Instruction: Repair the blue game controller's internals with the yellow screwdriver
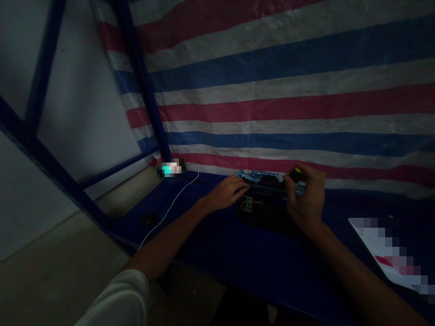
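An opened device lies on the dark blue table in two parts. Its light blue casing [253,174] is at the back, with dark parts inside. In front of it sits a black casing [263,213] with a green circuit board and thin wires. My left hand [228,191] is closed on the left end of the blue casing, fingers bent over its edge. Above the casing's right end, my right hand [310,192] grips a screwdriver [297,174] by its black and yellow handle. The screwdriver's tip is hidden, and the dim light blurs small parts.
The blue table [210,251] stands against a striped plastic sheet [288,104]. A white cable [176,197] runs from a lit, pixelated object [171,168] at the back left. A small dark object [148,219] lies nearby. White paper [369,242] lies at right. Blue metal posts [141,77] rise at left.
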Tool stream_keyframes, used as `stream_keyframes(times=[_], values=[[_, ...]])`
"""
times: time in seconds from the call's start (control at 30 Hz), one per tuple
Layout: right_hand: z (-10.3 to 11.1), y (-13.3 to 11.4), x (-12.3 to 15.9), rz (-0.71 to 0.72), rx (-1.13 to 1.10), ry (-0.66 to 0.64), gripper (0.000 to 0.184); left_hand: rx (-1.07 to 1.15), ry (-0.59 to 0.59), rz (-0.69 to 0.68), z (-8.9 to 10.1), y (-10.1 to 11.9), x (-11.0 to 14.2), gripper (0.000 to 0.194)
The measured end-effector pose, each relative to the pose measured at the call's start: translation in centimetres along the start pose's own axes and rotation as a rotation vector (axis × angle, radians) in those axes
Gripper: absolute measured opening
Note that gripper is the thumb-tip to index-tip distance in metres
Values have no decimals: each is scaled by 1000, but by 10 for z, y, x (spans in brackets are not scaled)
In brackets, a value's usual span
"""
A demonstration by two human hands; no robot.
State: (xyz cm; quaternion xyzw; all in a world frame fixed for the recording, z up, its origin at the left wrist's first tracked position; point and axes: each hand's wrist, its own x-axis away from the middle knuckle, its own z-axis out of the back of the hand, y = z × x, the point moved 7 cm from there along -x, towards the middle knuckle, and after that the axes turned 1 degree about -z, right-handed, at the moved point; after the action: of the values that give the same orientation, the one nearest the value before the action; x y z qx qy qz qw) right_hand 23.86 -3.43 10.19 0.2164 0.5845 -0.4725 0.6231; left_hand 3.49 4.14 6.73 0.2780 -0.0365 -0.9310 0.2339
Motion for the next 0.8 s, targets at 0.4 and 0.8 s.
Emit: stream_keyframes(times=[0.4,0.8], values=[[-10,1,5,-33,-64,-43,32,161,-55,-32,-30,33,2,27],[-19,-1,2,-49,-72,-127,34,138,-63,-16,-33,32,3,28]])
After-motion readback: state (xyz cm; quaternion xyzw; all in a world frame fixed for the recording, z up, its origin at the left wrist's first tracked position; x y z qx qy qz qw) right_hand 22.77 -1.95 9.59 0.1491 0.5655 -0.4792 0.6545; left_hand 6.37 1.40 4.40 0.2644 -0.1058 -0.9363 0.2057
